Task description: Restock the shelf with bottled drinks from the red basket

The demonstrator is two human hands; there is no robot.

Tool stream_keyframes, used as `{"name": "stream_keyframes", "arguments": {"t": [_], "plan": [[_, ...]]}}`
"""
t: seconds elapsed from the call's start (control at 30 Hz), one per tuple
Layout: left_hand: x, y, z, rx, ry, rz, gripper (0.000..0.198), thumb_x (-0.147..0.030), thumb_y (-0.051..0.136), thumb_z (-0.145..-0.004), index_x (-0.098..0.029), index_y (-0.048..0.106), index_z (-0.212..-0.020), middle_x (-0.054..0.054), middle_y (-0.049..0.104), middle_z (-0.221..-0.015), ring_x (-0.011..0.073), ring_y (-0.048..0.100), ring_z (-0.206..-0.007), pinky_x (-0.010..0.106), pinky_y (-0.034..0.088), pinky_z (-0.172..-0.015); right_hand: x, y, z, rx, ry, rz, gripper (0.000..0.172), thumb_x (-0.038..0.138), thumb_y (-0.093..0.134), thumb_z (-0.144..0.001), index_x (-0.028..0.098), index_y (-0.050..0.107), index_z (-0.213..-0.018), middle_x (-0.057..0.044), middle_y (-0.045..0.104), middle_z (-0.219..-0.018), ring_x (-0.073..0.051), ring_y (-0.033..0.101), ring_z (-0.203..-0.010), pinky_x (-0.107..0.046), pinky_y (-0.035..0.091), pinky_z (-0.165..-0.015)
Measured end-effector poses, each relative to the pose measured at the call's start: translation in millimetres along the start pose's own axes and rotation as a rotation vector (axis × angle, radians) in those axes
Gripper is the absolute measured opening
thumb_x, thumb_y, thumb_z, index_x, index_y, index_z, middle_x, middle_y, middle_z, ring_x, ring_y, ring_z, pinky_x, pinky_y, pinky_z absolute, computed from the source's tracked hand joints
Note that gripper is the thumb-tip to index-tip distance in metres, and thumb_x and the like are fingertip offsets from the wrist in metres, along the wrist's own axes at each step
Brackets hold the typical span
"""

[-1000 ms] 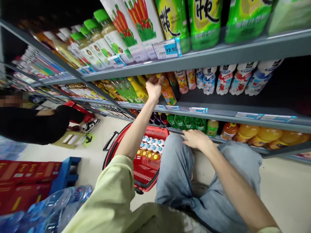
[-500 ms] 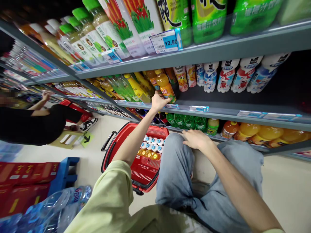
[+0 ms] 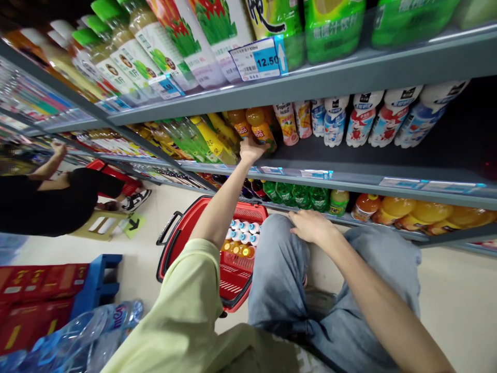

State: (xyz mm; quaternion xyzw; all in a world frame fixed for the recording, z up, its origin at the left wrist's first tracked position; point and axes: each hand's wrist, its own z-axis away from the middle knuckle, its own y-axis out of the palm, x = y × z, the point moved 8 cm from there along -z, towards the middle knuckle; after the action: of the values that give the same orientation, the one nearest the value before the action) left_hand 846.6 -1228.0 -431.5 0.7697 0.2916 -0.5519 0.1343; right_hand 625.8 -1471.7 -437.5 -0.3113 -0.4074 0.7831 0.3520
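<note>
My left hand [image 3: 253, 150] reaches into the middle shelf, thumb and fingers round the lower part of an orange juice bottle [image 3: 259, 124]. Its fingertips are partly hidden. Another orange bottle [image 3: 238, 122] stands close on the left, and a carton-like Tropicana bottle [image 3: 286, 124] on the right. My right hand [image 3: 310, 225] lies loosely over my knee, fingers extended, holding nothing. Beneath my left arm sits a red shopping basket [image 3: 236, 300] on the floor, with white-bodied, blue-capped bottles [image 3: 243, 231] and several small orange bottles [image 3: 237, 249] inside.
White milk-drink bottles [image 3: 361, 122] line the middle shelf. Green soda bottles [image 3: 301, 194] fill the lower shelf. An upper shelf edge [image 3: 330, 77] overhangs my left hand. To the left are a crouching person [image 3: 46, 202], a blue pallet [image 3: 97, 285] and water bottles [image 3: 93, 326].
My left hand and the orange juice bottle have moved deeper into the shelf, and the bottle now stands in line with its neighbour. My right hand stays at my knee.
</note>
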Motion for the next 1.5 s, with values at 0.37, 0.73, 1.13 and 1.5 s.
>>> {"name": "stream_keyframes", "arguments": {"t": [0.37,0.73,1.13,1.5], "plan": [[-11,4.6,-7,0.034,-0.202,-0.472,0.066,-0.047,0.077,-0.079,-0.017,0.064,-0.136,0.019,0.07,-0.131,0.0351,0.064,-0.128,0.044,0.051,-0.108,1,0,-3,-0.013,-0.009,-0.013,0.048,0.026,0.06,-0.101,0.012,0.056,-0.147,-0.021,0.069,-0.135,-0.032,0.068,-0.126,-0.041,0.054,-0.101],[-26,7.3,6,-0.093,-0.189,-0.449,0.084,-0.049,0.079,-0.078,-0.014,0.048,-0.147,0.02,0.068,-0.136,0.0366,0.062,-0.131,0.044,0.05,-0.108,4,-5,2,0.012,-0.015,-0.015,0.048,0.023,0.06,-0.101,0.009,0.056,-0.146,-0.021,0.068,-0.135,-0.032,0.066,-0.128,-0.04,0.053,-0.104],[-28,4.7,3,-0.198,-0.108,-0.457,0.082,-0.046,0.072,-0.082,-0.023,0.039,-0.154,0.018,0.051,-0.157,0.0399,0.053,-0.141,0.052,0.047,-0.114,5,-6,1,0.037,-0.004,-0.028,0.047,0.021,0.057,-0.102,0.01,0.055,-0.147,-0.018,0.068,-0.138,-0.032,0.065,-0.13,-0.041,0.052,-0.107],[-35,2.9,8,-0.238,-0.075,-0.506,0.078,-0.046,0.073,-0.085,-0.025,0.038,-0.151,0.018,0.04,-0.163,0.0395,0.058,-0.136,0.05,0.051,-0.111,3,-4,1,0.044,0.003,-0.035,0.046,0.022,0.057,-0.102,0.009,0.056,-0.146,-0.019,0.068,-0.137,-0.033,0.065,-0.13,-0.041,0.051,-0.106]]}}
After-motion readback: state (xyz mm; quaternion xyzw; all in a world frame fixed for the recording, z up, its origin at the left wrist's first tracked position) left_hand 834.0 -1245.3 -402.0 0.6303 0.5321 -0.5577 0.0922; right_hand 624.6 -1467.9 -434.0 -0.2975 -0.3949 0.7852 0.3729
